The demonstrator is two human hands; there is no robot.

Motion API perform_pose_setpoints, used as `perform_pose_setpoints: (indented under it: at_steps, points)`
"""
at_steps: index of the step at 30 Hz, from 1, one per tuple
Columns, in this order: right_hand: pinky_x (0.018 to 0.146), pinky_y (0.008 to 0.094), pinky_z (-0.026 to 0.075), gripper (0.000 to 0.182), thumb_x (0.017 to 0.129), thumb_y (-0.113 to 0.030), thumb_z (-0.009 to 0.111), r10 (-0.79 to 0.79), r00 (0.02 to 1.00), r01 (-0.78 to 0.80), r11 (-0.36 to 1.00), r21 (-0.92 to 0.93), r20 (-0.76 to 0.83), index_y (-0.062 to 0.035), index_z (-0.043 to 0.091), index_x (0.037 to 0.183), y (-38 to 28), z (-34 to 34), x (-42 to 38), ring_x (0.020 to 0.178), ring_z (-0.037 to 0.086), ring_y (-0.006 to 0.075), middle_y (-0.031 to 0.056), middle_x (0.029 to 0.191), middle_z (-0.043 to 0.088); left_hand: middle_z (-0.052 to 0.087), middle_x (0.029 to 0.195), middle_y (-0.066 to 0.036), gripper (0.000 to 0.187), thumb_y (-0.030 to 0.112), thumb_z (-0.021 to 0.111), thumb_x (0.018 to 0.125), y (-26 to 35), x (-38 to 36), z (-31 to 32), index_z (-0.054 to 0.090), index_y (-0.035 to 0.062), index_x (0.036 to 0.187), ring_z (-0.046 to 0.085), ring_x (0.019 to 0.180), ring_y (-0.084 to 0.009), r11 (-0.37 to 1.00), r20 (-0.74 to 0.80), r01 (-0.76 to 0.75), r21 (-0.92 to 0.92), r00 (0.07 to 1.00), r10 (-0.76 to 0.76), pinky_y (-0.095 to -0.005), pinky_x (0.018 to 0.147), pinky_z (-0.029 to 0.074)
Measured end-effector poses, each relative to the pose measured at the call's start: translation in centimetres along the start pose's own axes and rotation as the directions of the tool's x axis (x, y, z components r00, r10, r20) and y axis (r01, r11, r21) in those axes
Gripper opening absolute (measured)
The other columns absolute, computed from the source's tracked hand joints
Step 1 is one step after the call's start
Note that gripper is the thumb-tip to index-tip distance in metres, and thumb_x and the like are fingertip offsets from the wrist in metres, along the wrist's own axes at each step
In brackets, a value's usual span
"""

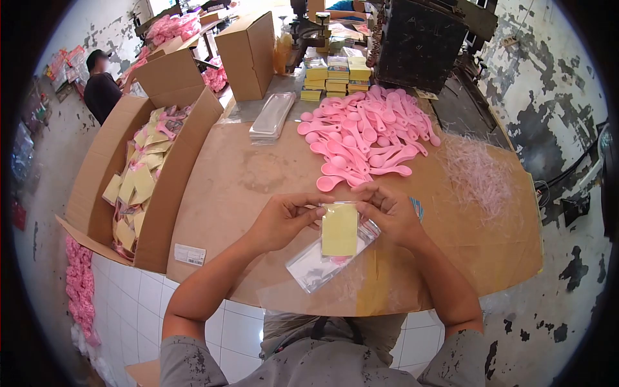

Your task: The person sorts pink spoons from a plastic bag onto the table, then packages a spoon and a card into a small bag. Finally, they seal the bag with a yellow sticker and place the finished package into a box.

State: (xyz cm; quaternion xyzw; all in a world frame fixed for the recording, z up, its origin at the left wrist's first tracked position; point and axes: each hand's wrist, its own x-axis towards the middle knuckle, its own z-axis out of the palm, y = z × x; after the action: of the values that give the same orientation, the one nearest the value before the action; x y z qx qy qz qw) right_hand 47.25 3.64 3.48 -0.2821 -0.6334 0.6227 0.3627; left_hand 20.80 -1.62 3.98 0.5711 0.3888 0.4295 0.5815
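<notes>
Between my hands, low over the table, hangs a small clear plastic bag with a yellow card (340, 230) in it; a bit of pink shows below the card. My left hand (288, 220) pinches the bag's upper left corner. At the upper right corner the fingers of my right hand (389, 215) are closed on it too. Beneath lie clear plastic bags (309, 267), flat on the cardboard. A blue printed card (417, 208) peeks out beside my right hand. Beyond both hands spreads a heap of pink plastic spoons (367, 129).
To the left, an open cardboard box (171, 184) holds filled bags with yellow cards. Further back are a stack of clear bags (273, 118), stacked cards (337, 76) and a dark metal machine (419, 45). Thin plastic strips (480, 174) lie right. A person (101, 90) is at far left.
</notes>
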Motion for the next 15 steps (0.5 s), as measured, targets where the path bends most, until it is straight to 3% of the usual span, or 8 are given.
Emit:
perform_pose_setpoints:
  at_steps: [2,5,8,11,14,15]
  points:
    - [0.086,0.0275,0.055,0.034,0.100,-0.003,0.069,-0.032,0.999,0.032,0.995,0.089,-0.008,0.0025,0.060,0.132,0.0,0.4,-0.1,0.097,0.068,0.0112,0.0070,0.111,0.071,0.075,0.117,-0.011,0.031,0.008,0.064,0.105,0.4,-0.2,0.1,0.066,-0.0035,0.134,0.073,0.100,-0.0142,1.000,-0.032,-0.017,0.027,0.999,0.018,-0.0300,0.087,0.062]
    - [0.088,0.0293,0.055,0.038,0.100,-0.005,0.070,0.043,0.988,-0.030,0.995,-0.092,0.145,0.0030,0.059,0.135,-1.2,0.7,-0.4,0.098,0.068,0.0118,0.0073,0.110,0.071,0.074,0.117,-0.008,0.033,0.008,0.062,0.106,0.0,-0.1,-0.4,0.064,-0.0025,0.137,0.072,0.102,-0.0127,0.999,-0.046,-0.022,0.048,0.999,0.024,-0.0293,0.088,0.062]
    - [0.089,0.0294,0.054,0.043,0.100,-0.004,0.069,0.085,0.984,-0.080,0.996,-0.039,0.154,0.0037,0.055,0.140,-0.1,0.7,-0.1,0.100,0.067,0.0128,0.0071,0.111,0.071,0.073,0.116,-0.008,0.039,0.012,0.065,0.105,0.7,-0.2,0.2,0.060,-0.0016,0.141,0.071,0.099,-0.0120,0.993,-0.100,-0.116,0.019,0.988,0.117,-0.0294,0.088,0.061]
    - [0.088,0.0286,0.054,0.044,0.100,-0.002,0.068,0.029,0.992,-0.028,1.000,-0.004,0.124,0.0051,0.054,0.141,-0.8,1.2,-0.3,0.102,0.067,0.0124,0.0081,0.114,0.070,0.072,0.112,-0.008,0.042,0.016,0.069,0.103,2.1,-0.6,1.3,0.059,-0.0006,0.140,0.071,0.097,-0.0120,0.983,-0.146,-0.186,-0.003,0.972,0.183,-0.0289,0.084,0.060]
    - [0.086,0.0311,0.054,0.044,0.099,-0.008,0.071,-0.095,0.993,0.092,0.995,0.047,0.066,0.0034,0.057,0.139,-1.1,2.1,-0.6,0.104,0.066,0.0140,0.0084,0.117,0.069,0.071,0.107,-0.008,0.037,0.017,0.072,0.101,2.4,-1.2,-0.8,0.063,-0.0003,0.132,0.071,0.093,-0.0130,0.991,0.056,0.012,0.134,0.998,-0.019,-0.0291,0.079,0.060]
    - [0.088,0.0330,0.054,0.040,0.098,-0.009,0.072,-0.129,0.990,0.135,0.986,-0.099,0.057,0.0021,0.059,0.135,-1.6,2.2,-0.7,0.105,0.067,0.0155,0.0089,0.116,0.070,0.071,0.106,-0.008,0.035,0.017,0.072,0.101,3.0,-1.4,-1.8,0.063,-0.0006,0.130,0.072,0.092,-0.0138,0.987,0.022,0.018,0.159,0.999,-0.022,-0.0296,0.077,0.060]
